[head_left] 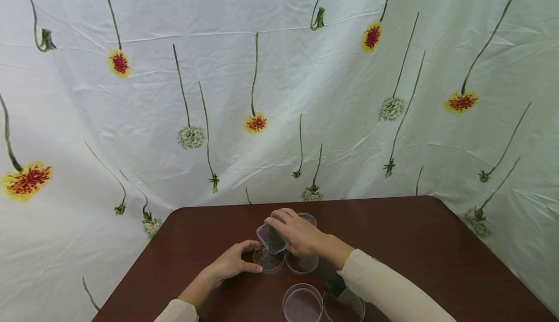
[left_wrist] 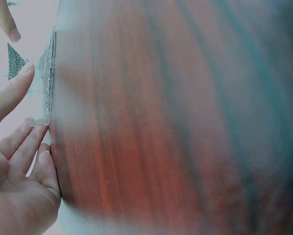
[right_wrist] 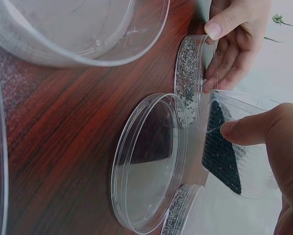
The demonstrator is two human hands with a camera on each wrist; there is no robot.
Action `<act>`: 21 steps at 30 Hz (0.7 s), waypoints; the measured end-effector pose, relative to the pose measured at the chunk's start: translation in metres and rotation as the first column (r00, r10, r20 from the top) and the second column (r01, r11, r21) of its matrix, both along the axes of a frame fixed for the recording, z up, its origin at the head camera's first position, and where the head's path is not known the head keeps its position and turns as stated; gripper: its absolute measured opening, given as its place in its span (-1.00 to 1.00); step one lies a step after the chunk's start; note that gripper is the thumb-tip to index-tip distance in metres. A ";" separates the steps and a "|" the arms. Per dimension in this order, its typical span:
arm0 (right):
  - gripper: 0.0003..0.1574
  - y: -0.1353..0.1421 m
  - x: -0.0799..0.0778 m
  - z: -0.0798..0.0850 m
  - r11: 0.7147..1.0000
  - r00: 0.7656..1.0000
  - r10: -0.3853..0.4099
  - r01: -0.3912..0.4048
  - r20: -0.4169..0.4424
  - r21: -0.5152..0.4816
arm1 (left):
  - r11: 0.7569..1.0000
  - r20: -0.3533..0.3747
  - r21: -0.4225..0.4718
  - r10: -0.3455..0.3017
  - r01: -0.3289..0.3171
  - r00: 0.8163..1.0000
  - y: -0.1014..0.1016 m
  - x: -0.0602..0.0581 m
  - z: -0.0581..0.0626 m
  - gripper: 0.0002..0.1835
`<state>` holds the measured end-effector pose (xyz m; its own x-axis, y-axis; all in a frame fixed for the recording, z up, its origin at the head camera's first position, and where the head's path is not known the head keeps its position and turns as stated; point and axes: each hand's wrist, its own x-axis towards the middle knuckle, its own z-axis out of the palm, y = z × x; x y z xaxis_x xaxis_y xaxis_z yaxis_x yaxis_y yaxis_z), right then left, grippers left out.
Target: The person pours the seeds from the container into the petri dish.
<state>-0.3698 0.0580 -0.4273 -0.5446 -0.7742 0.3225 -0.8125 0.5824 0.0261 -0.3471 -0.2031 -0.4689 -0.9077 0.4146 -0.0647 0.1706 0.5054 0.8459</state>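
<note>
My right hand (head_left: 301, 234) grips a clear rectangular plastic box (head_left: 272, 238) with dark granules inside. The box is tilted over a round petri dish (head_left: 268, 265), and in the right wrist view its dark granules (right_wrist: 222, 147) lie slanted against one side. Grey granules (right_wrist: 187, 66) cover the bottom of that dish. My left hand (head_left: 233, 262) holds the dish on the table by its rim, thumb on one side and fingers on the other. In the left wrist view the left thumb (left_wrist: 21, 85) and fingers lie around the dish's edge.
Right beside the held dish stands a clear petri dish (head_left: 302, 265). Another dish (head_left: 309, 217) is behind the right hand, partly hidden. Nearer me are two more clear dishes, one left (head_left: 302, 305) and one right (head_left: 349, 310). A flowered cloth (head_left: 279, 79) hangs behind the brown table (head_left: 393, 234).
</note>
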 end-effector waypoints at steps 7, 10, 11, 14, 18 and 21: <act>0.09 -0.001 0.001 0.001 1.000 1.000 -0.008 0.008 0.014 0.011 | 1.000 -0.006 0.000 0.003 -0.003 1.000 0.000 0.000 0.000 -0.27; 0.10 -0.001 0.001 0.001 1.000 1.000 -0.013 0.013 0.016 0.017 | 1.000 0.000 -0.004 0.000 0.000 1.000 -0.001 0.000 -0.001 -0.25; 0.10 -0.002 0.001 0.002 1.000 1.000 -0.015 0.014 0.014 0.018 | 1.000 0.002 -0.005 -0.001 0.001 1.000 -0.001 -0.001 -0.002 -0.25; 0.08 -0.002 0.001 0.002 1.000 1.000 -0.018 0.017 0.010 0.020 | 1.000 0.004 -0.004 -0.007 0.007 1.000 -0.001 -0.001 -0.002 -0.24; 0.08 -0.004 0.001 0.002 0.999 1.000 -0.022 0.022 -0.001 0.026 | 1.000 -0.003 -0.008 -0.008 0.008 1.000 -0.002 -0.002 -0.002 -0.24; 0.09 -0.004 0.001 0.002 0.999 1.000 -0.027 0.027 -0.005 0.036 | 1.000 0.001 -0.006 -0.011 0.011 1.000 -0.002 -0.002 -0.003 -0.24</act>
